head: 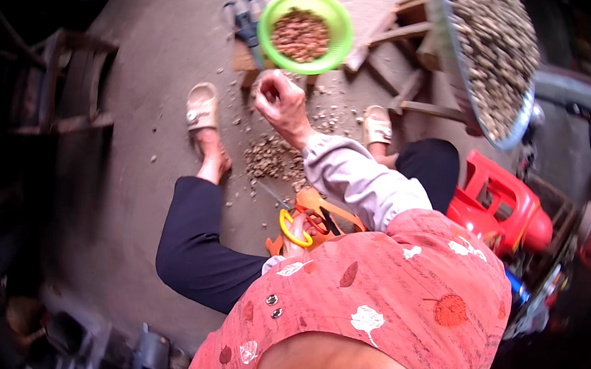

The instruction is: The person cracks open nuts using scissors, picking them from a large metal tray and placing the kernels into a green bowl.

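My right hand (283, 103) is raised over the floor, its fingers curled towards the thumb; whether it holds something small is unclear. Just beyond it, a bright green plastic basket (341, 35) holds reddish shelled peanuts (300, 35) and rests on a low wooden stool (243, 61). Close to my body, my left hand (297, 234) grips scissors (286, 222) with a yellow handle loop, blades pointing away; the shirt covers part of that arm. An orange plastic object (315, 201) lies beneath. Shells (271, 156) are heaped and scattered between my feet.
A large basin (519, 123) full of what look like unshelled peanuts stands at the upper right, near a wooden frame (402, 37). A red plastic object (503, 204) is beside my right leg. A dark two-looped object (246, 26) touches the stool; a wooden chair (53, 83) is at left.
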Demonstrator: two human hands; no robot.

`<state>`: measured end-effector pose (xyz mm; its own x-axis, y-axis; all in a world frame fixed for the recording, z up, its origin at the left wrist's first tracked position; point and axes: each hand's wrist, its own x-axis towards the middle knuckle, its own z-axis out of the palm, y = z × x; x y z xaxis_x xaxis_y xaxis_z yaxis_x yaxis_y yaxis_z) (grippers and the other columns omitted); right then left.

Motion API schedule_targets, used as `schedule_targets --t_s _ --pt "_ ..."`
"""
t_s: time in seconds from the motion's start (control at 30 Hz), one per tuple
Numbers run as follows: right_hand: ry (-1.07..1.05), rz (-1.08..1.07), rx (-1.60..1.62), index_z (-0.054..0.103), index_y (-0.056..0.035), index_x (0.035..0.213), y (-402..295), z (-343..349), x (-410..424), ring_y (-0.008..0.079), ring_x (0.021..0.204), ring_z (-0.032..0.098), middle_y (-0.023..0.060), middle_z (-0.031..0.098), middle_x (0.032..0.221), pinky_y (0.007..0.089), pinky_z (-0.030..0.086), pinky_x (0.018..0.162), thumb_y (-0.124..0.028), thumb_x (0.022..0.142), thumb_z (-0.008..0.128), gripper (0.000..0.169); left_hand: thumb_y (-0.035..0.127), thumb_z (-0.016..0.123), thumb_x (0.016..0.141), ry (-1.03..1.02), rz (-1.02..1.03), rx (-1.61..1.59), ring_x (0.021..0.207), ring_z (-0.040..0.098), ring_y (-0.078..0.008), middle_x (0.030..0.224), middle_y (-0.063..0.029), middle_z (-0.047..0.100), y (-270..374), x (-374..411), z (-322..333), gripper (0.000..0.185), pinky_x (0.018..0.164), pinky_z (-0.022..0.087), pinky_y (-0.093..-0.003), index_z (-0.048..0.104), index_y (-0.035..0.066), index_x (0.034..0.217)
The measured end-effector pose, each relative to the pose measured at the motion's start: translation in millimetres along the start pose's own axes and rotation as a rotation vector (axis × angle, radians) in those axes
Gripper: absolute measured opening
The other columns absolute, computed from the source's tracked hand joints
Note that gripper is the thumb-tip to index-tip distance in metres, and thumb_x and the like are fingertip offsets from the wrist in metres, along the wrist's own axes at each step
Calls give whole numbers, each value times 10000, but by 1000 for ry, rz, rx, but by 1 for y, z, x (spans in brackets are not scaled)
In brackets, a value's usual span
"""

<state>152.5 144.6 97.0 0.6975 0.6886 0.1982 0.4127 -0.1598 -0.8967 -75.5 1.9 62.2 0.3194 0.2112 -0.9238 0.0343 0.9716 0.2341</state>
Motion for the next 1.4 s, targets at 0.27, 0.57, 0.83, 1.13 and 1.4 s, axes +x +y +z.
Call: schedule_targets --t_s 0.27,0.57,0.83,1.13,1.4 --pt "27 -186 -432 503 -31 1009 -52 -148 45 228 864 547 158 542 959 358 456 789 -326 831 572 352 348 481 858 -268 -74 143 812 598 -207 983 -88 580 -33 -30 36 361 626 473 -311 391 165 1156" --pt "423 -131 -671 589 -97 862 -44 -368 4 213 756 591 83 581 831 307 507 691 -107 824 560 49 224 490 846 -458 -133 203 850 600 -271 1003 -149 593 -48 -36 53 268 640 477 -322 435 106 1081" --pt "237 -111 -931 570 -89 930 -10 -420 21 273 899 564 110 536 955 355 477 792 -56 743 609 194 238 473 847 -406 -188 353 947 580 -270 1048 -137 587 -53 -17 62 295 689 473 -326 455 59 1081" --pt "465 -285 -1012 548 -59 971 -11 -430 3 253 846 583 124 555 863 352 509 698 -105 765 549 211 204 476 846 -472 -151 501 846 606 -237 915 -101 627 -50 -12 98 248 691 484 -329 514 21 1010" --pt "438 -12 -46 597 -24 859 -77 -316 -132 187 715 580 116 592 813 297 497 637 -119 817 572 106 224 449 856 -540 157 700 840 617 -208 1007 -106 603 -68 -37 93 330 620 498 -267 434 115 1167"
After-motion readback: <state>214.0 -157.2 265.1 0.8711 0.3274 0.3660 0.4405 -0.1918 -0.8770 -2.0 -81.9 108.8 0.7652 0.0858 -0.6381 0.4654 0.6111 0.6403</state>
